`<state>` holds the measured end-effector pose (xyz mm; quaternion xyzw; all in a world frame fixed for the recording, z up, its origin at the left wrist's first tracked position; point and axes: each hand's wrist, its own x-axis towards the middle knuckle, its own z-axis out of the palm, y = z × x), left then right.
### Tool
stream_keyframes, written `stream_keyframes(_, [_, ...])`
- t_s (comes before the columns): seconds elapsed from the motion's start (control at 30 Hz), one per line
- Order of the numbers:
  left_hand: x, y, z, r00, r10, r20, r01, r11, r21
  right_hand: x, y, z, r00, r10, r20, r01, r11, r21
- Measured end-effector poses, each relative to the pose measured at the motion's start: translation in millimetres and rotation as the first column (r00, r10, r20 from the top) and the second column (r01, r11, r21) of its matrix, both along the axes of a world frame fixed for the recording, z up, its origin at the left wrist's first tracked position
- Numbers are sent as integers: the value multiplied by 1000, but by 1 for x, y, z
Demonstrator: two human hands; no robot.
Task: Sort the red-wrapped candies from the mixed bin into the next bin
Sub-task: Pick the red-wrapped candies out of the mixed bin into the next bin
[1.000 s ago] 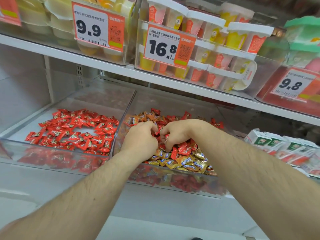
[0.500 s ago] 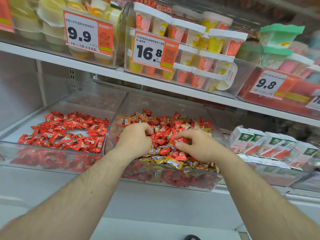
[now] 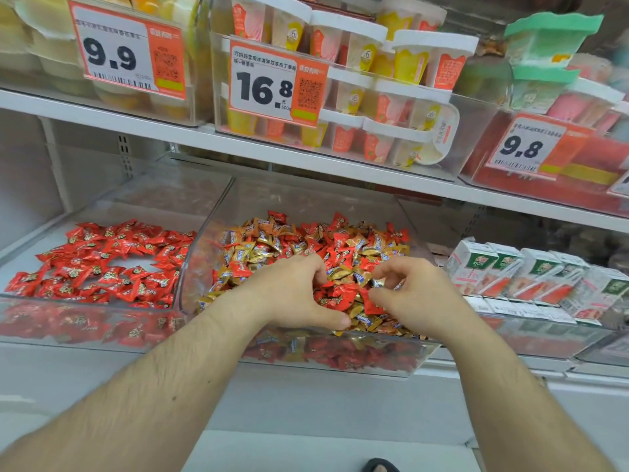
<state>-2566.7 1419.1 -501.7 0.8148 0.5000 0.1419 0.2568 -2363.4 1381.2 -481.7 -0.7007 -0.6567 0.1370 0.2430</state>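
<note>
Midway at best: plenty of red-wrapped candies (image 3: pixel 343 243) left among gold ones in the mixed bin (image 3: pixel 306 199), many sorted in the next bin (image 3: pixel 30 303), left hand (image 3: pixel 289 294) fingers curled into the pile, right hand (image 3: pixel 413 294) pinching wrappers.

Your mixed bin (image 3: pixel 306 195) and the next bin (image 3: pixel 143 199) are clear, glossy plastic — smooth walls that mirror the sweets. The red-wrapped candies (image 3: pixel 102 260) wear shiny, crinkled film; the gold-wrapped candies (image 3: pixel 253 248) look metallic, like foil. Above you, the shelf edge (image 3: pixel 102 112) is matt white painted metal, the price tags (image 3: pixel 263 86) flat printed paper, and the cartons (image 3: pixel 510 270) smooth coated card.
</note>
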Motion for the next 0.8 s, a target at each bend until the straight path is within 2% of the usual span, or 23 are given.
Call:
stream_keyframes(0.1, [-10, 7, 0, 990, 78, -118, -71, 995, 65, -11, 1, -10, 992, 49, 115, -42, 997, -62])
stream_keyframes(0.23, [-34, 19, 1, 956, 176, -234, -154, 982, 109, -14, 5, -17, 986, 66, 151, -52, 994, -93])
stream_keyframes(0.3, [-38, 20, 3, 952, 191, -238, -165, 978, 125, -13, 5, -17, 983, 51, 178, -34, 995, -98])
stream_keyframes(0.4, [-30, 18, 1, 984, 136, -117, -119, 983, 139, -11, 7, -18, 978, 5, 209, 10, 997, -74])
stream_keyframes(0.5, [-17, 15, -6, 999, 21, -32, -17, 993, 114, -9, 6, -11, 996, -49, 70, 46, 998, 48])
stream_keyframes(0.57, [-14, 15, -10, 998, -18, -54, 25, 991, 128, -6, 5, -5, 984, -100, -144, 114, 990, 88])
stream_keyframes(0.6, [-14, 16, -11, 997, -25, -71, 34, 990, 138, -5, 4, -3, 948, -139, -286, 168, 983, 79])
stream_keyframes(0.67, [-16, 16, -13, 995, -26, -92, 41, 986, 163, -4, 5, 0, 781, -229, -581, 276, 961, -8])
stream_keyframes(0.7, [-17, 16, -15, 995, -22, -97, 39, 983, 178, -4, 5, 2, 636, -256, -728, 290, 953, -82])
stream_keyframes(0.77, [-19, 17, -17, 996, -6, -94, 25, 979, 201, -3, 4, 5, 245, -265, -933, 209, 954, -216])
stream_keyframes(0.8, [-20, 16, -18, 996, 5, -90, 14, 979, 204, -2, 3, 6, 64, -271, -961, 160, 953, -258])
